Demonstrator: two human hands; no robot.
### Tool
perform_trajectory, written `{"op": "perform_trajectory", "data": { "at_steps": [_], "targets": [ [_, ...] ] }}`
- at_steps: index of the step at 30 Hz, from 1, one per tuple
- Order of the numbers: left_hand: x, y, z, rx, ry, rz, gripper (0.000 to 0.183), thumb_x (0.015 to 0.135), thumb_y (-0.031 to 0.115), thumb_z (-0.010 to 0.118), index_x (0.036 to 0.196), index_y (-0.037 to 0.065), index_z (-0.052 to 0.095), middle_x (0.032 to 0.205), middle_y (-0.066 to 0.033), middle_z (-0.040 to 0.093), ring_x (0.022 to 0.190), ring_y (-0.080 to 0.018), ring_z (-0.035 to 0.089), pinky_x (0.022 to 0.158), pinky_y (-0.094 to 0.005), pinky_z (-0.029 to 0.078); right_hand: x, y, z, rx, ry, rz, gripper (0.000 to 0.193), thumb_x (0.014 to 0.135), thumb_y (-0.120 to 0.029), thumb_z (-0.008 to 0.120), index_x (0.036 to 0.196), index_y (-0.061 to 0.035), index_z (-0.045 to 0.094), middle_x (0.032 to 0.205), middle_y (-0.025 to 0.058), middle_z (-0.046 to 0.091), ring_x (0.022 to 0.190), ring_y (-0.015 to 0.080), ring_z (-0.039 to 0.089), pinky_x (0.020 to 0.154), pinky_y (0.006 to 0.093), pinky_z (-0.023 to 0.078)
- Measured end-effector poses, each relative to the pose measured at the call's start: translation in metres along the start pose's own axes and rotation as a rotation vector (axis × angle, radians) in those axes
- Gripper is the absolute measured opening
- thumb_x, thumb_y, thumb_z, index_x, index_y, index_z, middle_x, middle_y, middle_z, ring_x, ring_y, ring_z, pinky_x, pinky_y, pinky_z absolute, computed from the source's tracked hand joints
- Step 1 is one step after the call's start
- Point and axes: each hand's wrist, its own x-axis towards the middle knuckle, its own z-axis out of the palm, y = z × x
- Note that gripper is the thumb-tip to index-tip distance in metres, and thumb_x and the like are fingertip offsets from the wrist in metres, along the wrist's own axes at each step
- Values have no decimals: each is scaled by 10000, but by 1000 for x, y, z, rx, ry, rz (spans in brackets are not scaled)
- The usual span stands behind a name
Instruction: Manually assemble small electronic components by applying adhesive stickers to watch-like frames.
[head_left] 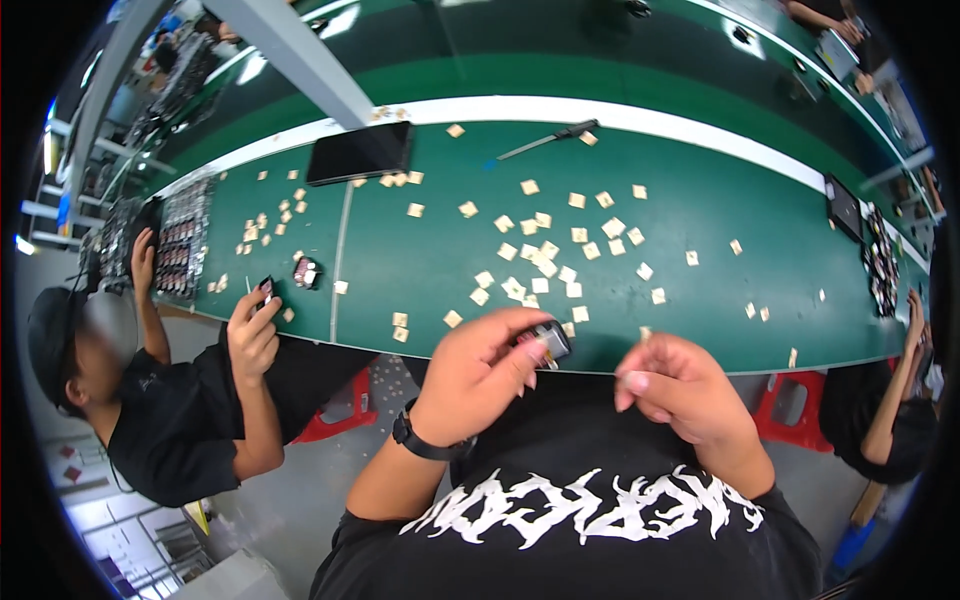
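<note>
My left hand [480,362] is closed around a small black device with a grey face [552,342], holding it just over the table's near edge. The thumb lies along the device, and a small shiny bit shows at its lower end. To the right, apart from the device, my right hand [685,385] has thumb and fingers pressed together. A tiny pale bit [645,332] shows at its fingertips; whether it is held or lies behind them I cannot tell. Beyond both hands, many small cream square pieces [547,268] lie scattered on the green table [420,270].
Farther back lie a black flat tray [360,153] and a black-handled screwdriver [550,138]. A co-worker on the left holds a small dark device [266,288]; another dark device [306,271] lies nearby. Trays of dark parts [182,240] stand far left. Another person sits at right.
</note>
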Motion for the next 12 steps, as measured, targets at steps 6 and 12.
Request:
{"op": "perform_trajectory", "data": {
  "at_steps": [6,12],
  "targets": [
    [25,-8,-98,569,741,249,247,973,99,642,1188,-23,660,934,-87,709,807,-142,662,733,-288,537,-38,6,-63,168,254,-203,66,971,-87,621,996,-26,614,796,110,664,487,51,405,433,203,303],
    [114,13,-220,1199,826,434,295,985,94,551,1246,13,662,1104,-141,738,971,-296,716,878,-395,553,-69,5,-113,248,459,-270,130,985,-158,643,1038,-43,614,832,75,659,522,55,432,441,214,313]
  ]
}}
